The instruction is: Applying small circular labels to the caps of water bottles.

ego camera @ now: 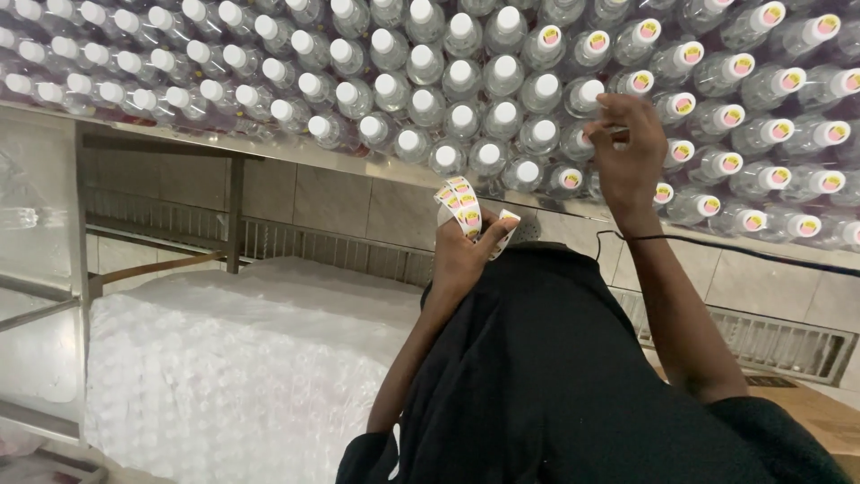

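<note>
white-capped bottles [462,115], uncountable; left hand [466,255] grips one sticker strip [461,208].

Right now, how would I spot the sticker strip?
Find the big crowd of clear bottles with white caps. Just below its edge, the left hand holds a curling paper strip. Unlike the stickers on caps, these small round stickers sit in a row on paper.

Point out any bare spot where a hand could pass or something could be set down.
The table is crowded with capped bottles right to its front edge; no gap shows. The right hand works over them, the left hand holds a sticker strip. Open room: the tiled floor between table edge and wrapped bottle packs.
</note>
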